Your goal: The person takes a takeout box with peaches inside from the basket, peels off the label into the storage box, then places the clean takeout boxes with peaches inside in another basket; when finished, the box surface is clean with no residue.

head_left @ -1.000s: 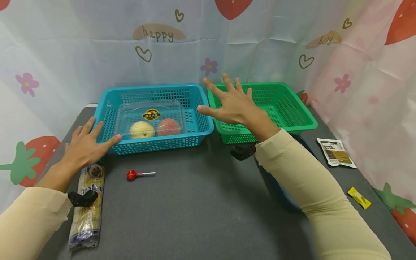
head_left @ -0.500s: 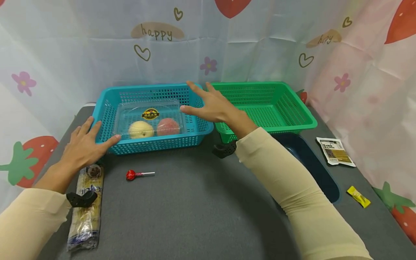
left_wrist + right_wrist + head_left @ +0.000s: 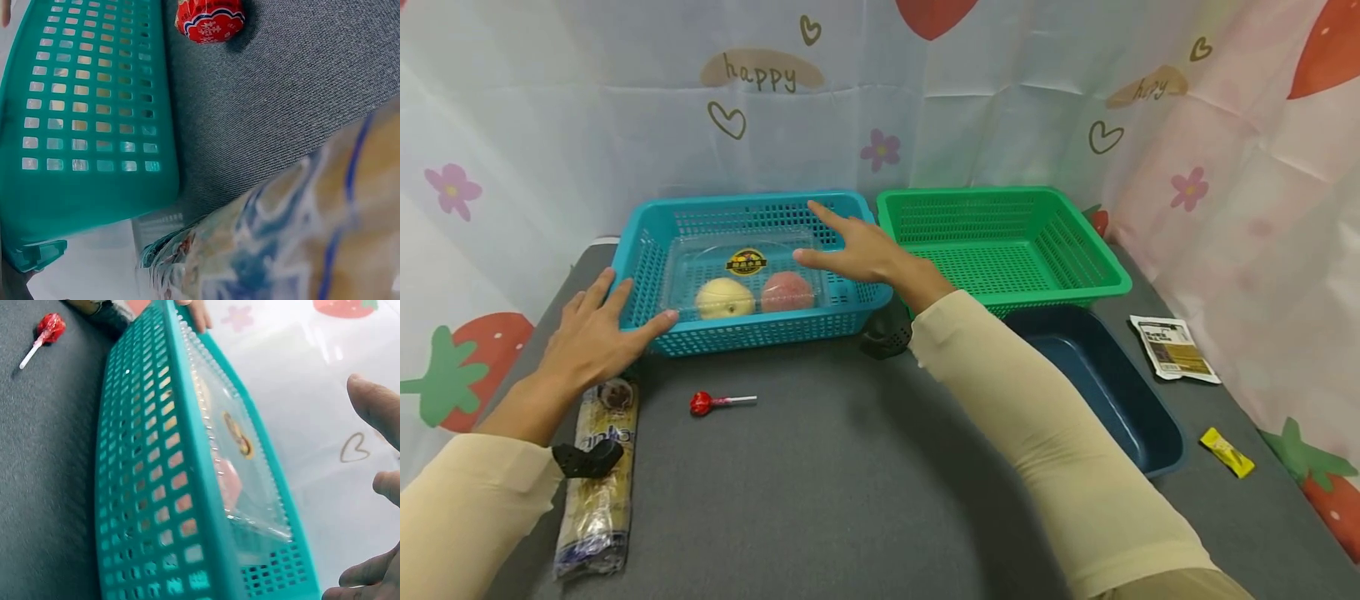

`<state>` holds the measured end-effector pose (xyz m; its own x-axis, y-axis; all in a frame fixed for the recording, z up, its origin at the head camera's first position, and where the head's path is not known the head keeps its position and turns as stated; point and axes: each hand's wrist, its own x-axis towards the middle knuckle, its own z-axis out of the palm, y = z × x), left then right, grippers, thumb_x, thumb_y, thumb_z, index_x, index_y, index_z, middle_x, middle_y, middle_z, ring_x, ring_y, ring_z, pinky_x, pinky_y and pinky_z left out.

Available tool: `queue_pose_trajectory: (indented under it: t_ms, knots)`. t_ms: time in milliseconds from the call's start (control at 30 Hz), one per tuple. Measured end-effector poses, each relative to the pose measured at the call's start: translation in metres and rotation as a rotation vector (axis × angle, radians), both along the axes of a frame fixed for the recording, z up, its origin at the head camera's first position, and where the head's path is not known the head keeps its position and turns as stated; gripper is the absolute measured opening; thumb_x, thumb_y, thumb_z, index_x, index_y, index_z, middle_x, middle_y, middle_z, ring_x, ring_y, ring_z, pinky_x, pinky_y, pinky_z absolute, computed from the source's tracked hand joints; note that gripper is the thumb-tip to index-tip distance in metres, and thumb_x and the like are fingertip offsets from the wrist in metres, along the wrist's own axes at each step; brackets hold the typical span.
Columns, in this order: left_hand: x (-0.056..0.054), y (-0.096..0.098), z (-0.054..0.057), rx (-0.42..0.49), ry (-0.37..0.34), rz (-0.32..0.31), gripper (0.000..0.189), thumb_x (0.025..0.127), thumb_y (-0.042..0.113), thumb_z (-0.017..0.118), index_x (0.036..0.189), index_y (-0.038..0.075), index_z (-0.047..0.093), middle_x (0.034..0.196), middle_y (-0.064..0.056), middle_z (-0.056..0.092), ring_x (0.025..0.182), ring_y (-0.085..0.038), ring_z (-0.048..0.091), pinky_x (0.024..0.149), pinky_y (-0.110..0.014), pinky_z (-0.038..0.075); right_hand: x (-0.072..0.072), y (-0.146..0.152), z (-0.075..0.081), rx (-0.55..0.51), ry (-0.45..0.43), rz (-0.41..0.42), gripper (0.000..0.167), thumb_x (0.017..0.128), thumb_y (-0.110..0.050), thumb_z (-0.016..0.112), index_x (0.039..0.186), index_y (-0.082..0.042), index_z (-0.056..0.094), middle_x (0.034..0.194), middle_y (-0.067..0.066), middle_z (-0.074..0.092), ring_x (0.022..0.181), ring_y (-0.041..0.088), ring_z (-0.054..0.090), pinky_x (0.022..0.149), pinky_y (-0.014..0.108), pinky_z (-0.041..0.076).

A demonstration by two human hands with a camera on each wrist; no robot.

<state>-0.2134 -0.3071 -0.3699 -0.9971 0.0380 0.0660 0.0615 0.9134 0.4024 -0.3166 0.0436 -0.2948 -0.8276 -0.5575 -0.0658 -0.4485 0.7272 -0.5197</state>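
My left hand (image 3: 591, 329) rests on the left front corner of the blue basket (image 3: 760, 333), fingers spread along its rim. Inside that basket lies a clear plastic fruit box (image 3: 692, 254) with a round label, holding a pale yellow fruit (image 3: 725, 298) and a pink fruit (image 3: 787, 292). Over the basket's right part hovers my right hand (image 3: 861, 250), fingers extended and holding nothing. In the right wrist view its fingers (image 3: 375, 412) stand apart from the box. A red lollipop (image 3: 702, 403) lies on the table in front of the basket.
A long clear-wrapped package (image 3: 598, 492) lies under my left wrist. Right of the blue basket stands a green basket (image 3: 1000, 296), with a dark blue tray (image 3: 1157, 417) before it. Farther right lie a white-and-brown packet (image 3: 1175, 350) and a small yellow packet (image 3: 1227, 452).
My right hand has moved left and somewhat down, from above the green basket to over the blue basket, uncovering the dark tray. The left hand has stayed at the blue basket's corner.
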Motion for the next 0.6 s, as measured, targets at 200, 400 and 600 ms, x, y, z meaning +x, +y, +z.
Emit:
queue_pose_trajectory:
  t_ms: [200,400,600]
  knots:
    - [0.0,0.0,0.0,0.001,-0.01,-0.003,0.094,0.093,0.063,0.042,0.153,0.0,0.005,0.157,-0.023,-0.009,0.136,-0.056,-0.006,0.091,-0.08,0.01,-0.007,-0.012,-0.014,-0.023,-0.068,-0.013,0.088,0.087,-0.068,0.051,0.156,-0.036,0.006,0.159,0.0,0.015,0.14,0.029,0.026,0.107,0.052,0.029]
    - [0.001,-0.001,0.001,0.002,-0.013,-0.003,0.094,0.093,0.063,0.042,0.153,0.0,0.005,0.157,-0.023,-0.009,0.135,-0.057,-0.005,0.091,-0.081,0.011,-0.013,-0.02,-0.026,-0.028,-0.113,-0.033,0.086,0.087,-0.068,0.051,0.155,-0.037,0.008,0.159,0.001,0.016,0.141,0.03,0.024,0.108,0.053,0.027]
    - [0.0,-0.001,0.0,0.001,-0.015,-0.004,0.094,0.094,0.063,0.042,0.153,-0.001,0.006,0.157,-0.023,-0.009,0.135,-0.058,-0.005,0.091,-0.08,0.01,-0.018,-0.025,-0.038,-0.019,-0.14,-0.04,0.086,0.088,-0.066,0.051,0.157,-0.031,0.011,0.159,0.007,0.018,0.14,0.034,0.024,0.107,0.054,0.027]
